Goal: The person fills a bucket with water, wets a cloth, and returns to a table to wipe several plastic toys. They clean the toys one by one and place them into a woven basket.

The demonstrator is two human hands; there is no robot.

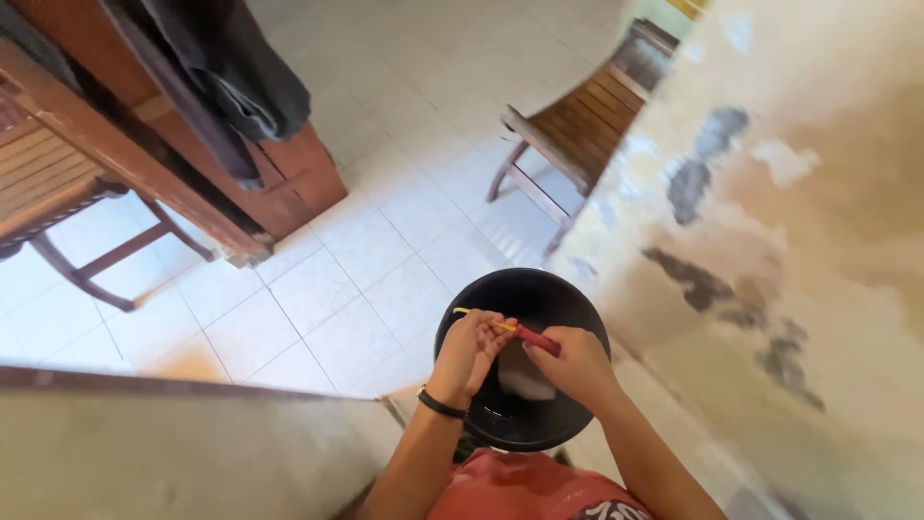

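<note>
Low in the middle of the frame sits the black bucket (523, 289), its round mouth open toward you, standing on the pale tiled floor (327, 279). Two wooden chairs (577, 120) stand well apart from it, one at upper right and one at far left, and a stained wall (799, 241) fills the right side.

Over the bucket's mouth your two hands meet. Your left hand (469, 354), with a dark wristband (440, 404), is closed around the yellow end of a thin stick-like tool (508, 327). Your right hand (576, 364) is closed on its red end.

The tool's long axis runs from upper left down to lower right, yellow tip pointing left. Both grips sit on it, so neither is nearer. Something pale lies inside the bucket beneath; what it is cannot be told.
</note>
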